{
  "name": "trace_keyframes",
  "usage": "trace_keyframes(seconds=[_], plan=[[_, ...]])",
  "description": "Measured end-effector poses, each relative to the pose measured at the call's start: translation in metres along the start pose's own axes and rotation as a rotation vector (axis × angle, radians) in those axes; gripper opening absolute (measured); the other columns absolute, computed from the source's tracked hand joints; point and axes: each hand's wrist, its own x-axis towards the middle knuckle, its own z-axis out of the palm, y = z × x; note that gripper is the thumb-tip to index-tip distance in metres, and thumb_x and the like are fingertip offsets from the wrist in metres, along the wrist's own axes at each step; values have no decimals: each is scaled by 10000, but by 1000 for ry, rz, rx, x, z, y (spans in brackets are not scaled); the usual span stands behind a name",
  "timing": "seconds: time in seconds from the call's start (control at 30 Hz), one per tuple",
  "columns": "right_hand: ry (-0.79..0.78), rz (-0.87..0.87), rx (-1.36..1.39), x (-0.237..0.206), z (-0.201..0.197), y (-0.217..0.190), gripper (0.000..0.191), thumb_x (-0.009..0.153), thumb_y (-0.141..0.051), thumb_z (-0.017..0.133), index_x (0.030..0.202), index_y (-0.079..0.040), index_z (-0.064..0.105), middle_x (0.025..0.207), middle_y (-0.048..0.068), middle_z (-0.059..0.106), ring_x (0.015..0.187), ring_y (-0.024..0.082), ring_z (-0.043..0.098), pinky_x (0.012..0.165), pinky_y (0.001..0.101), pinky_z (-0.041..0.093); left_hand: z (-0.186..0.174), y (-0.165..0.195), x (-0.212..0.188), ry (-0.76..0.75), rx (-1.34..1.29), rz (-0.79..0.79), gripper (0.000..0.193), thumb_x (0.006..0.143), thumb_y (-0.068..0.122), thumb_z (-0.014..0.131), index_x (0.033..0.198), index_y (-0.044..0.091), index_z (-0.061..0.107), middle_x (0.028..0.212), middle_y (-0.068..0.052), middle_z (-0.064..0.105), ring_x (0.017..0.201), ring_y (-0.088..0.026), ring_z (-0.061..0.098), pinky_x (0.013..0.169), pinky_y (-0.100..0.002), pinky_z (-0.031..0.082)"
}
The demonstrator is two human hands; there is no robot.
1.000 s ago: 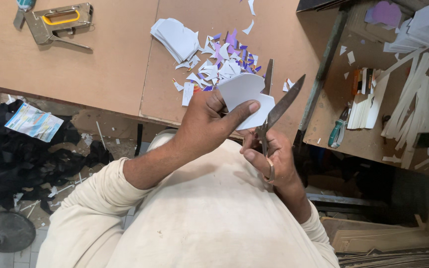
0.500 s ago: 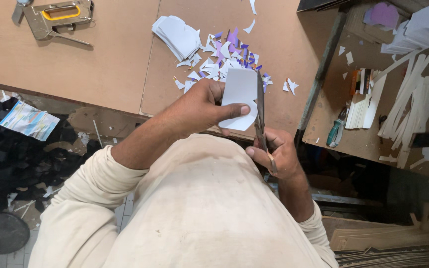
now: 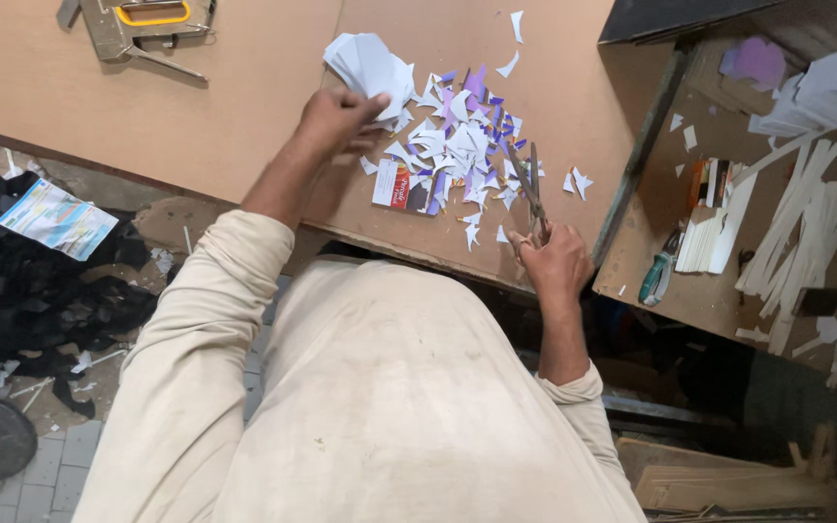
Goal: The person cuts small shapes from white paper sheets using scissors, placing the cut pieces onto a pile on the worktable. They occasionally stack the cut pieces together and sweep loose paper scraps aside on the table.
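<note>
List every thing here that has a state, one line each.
Left hand: on the white paper stack.
Right hand: gripping the scissors.
Scissors: blades shut, pointing away over the table.
Scraps: loose, strewn on the table.
Staple gun: lying unused, far left.

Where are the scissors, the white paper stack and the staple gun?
scissors (image 3: 528, 182), head view, on the blades.
white paper stack (image 3: 368, 63), head view, on the top sheet.
staple gun (image 3: 138, 24), head view, on the metal body.
</note>
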Motion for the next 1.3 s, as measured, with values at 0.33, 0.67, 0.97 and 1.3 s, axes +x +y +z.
trace_keyframes(seconds=[0.33,0.67,0.97,1.3], plan=[[252,-793,288,-5,13,-87,347,889,-145,840,1193,-52,700,1189,96,687,1056,302,681,906,406,548,-17,-74,-48,364,212,330,190,920,242,783,900,60,730,761,10,705,687,-57,632,663,-239,532],[100,-1146,154,13,6,-156,318,823,-93,793,1109,-6,684,1048,101,672,899,270,666,737,385,558,-28,-85,-55,290,140,368,170,938,222,777,941,57,738,789,15,700,701,-40,592,656,-225,511],[117,-1154,147,12,7,-162,208,874,-52,731,1072,-16,679,1046,101,697,894,269,693,750,366,569,-38,-87,-62,210,335,675,278,862,110,757,1116,22,688,1084,-102,675,1001,-223,640,879,-364,538],[429,-973,290,-6,-7,-160,160,961,-53,700,1119,-43,679,1085,110,712,995,305,697,928,411,540,-6,-74,-48,-15,524,1038,398,808,-34,694,1191,74,678,1191,-116,673,1149,-327,637,950,-411,544]])
